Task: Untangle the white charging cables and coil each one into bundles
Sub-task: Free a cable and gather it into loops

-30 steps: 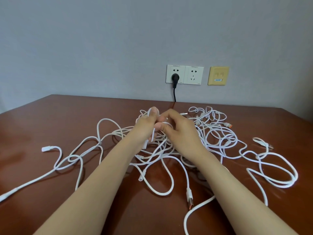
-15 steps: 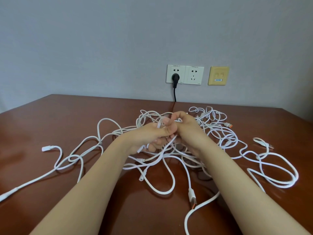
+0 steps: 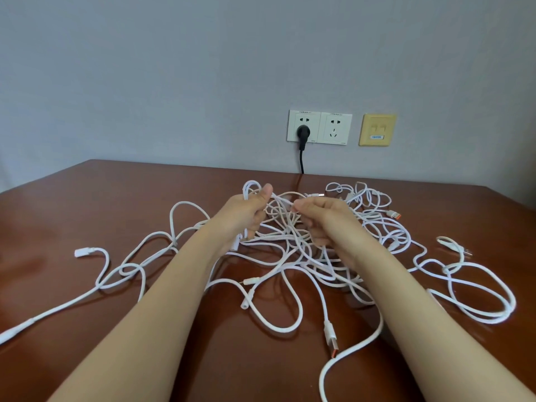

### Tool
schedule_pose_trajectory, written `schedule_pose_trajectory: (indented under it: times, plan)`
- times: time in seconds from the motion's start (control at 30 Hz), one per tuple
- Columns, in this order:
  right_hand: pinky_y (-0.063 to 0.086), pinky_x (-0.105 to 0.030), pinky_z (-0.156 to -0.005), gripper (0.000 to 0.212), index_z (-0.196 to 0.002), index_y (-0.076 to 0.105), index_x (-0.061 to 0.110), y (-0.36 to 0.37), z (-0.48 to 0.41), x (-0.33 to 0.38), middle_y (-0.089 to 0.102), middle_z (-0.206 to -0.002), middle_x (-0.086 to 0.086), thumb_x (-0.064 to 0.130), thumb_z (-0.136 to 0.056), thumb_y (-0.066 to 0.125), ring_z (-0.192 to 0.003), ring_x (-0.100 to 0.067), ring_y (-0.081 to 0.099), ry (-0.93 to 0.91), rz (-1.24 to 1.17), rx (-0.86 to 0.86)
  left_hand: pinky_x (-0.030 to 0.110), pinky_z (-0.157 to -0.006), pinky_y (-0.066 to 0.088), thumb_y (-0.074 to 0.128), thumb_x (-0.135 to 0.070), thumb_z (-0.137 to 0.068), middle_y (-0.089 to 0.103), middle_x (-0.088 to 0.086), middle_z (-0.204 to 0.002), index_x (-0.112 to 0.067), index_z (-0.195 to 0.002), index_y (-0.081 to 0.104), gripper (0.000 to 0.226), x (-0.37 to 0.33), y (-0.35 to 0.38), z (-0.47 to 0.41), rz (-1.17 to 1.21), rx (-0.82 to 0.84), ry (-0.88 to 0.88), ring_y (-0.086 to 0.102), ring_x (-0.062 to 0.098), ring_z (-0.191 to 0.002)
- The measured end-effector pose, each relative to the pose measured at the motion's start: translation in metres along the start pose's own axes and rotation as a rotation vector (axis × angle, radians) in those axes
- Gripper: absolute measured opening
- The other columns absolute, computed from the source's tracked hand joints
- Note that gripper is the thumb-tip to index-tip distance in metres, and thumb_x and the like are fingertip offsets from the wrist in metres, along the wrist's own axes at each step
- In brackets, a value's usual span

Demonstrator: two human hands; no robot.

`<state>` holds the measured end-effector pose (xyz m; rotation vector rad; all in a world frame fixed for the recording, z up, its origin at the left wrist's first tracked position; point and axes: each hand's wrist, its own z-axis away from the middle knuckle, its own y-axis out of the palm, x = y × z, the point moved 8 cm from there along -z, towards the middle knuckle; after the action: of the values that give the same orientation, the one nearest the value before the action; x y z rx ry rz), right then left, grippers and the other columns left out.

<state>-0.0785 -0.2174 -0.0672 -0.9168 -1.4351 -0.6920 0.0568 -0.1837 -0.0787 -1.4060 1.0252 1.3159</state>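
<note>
The white cables (image 3: 285, 237) lie in one loose tangle on the brown counter (image 3: 116, 204), thickest at the middle of the frame. The sprawl runs wider than it is deep, from the lower left edge across to the right side.

Both hands are up over the knot. The left hand (image 3: 243, 216) has its fingers curled round some strands with the thumb standing upward. The right hand (image 3: 324, 219) pinches a strand (image 3: 282, 200) at its fingertips. That strand spans the short gap between the two hands, roughly level and running left to right.

A long tail leaves the tangle toward the lower left and ends in a connector (image 3: 14, 330) at the frame's edge. Another end (image 3: 84, 252) lies at the left, pointing left. At lower centre a USB plug (image 3: 330, 338) lies with its orange tip pointing toward the bottom of the frame. An orange-tipped plug (image 3: 394, 214) sits at the right of the pile, pointing right. Big open loops rest at the far right.

On the grey wall (image 3: 145, 82) behind are two sockets (image 3: 333, 127). A black plug (image 3: 303, 132) sits in the left one, and a yellow plate (image 3: 377, 129) is just beside them.
</note>
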Motion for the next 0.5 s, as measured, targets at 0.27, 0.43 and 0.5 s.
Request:
schedule_pose_trajectory:
  times: [0.27,0.43,0.5]
  plan:
    - [0.024,-0.014,-0.034,0.017,-0.081,0.063,0.015,-0.005,0.000,0.007,0.035,-0.051,0.004,0.014,-0.094,0.052,-0.034,-0.001,0.027,-0.111,-0.024,-0.098,0.017,-0.036,0.028,0.046,-0.041,-0.095,0.025,-0.004,-0.047,-0.019,-0.067,0.043,0.035,0.003,0.018,0.006,-0.076,0.069,-0.019,0.028,0.007,-0.035]
    - [0.024,-0.015,-0.034,0.016,-0.084,0.061,0.014,0.002,0.001,0.006,0.035,-0.055,0.001,0.013,-0.095,0.049,-0.036,-0.002,0.027,-0.083,-0.072,-0.089,0.019,-0.038,0.029,0.039,-0.050,-0.095,0.031,-0.003,-0.042,-0.014,-0.062,0.040,0.049,0.002,0.029,0.005,-0.207,0.046,0.020,0.028,0.011,-0.037]
    - [0.024,-0.015,-0.033,0.016,-0.081,0.059,0.015,0.003,0.001,0.004,0.037,-0.055,0.001,0.014,-0.095,0.051,-0.034,-0.003,0.028,-0.064,-0.062,-0.120,0.018,-0.035,0.027,0.034,-0.046,-0.098,0.030,-0.006,-0.039,-0.014,-0.064,0.041,0.047,-0.003,0.029,0.004,-0.132,0.008,0.042,0.026,0.009,-0.033]
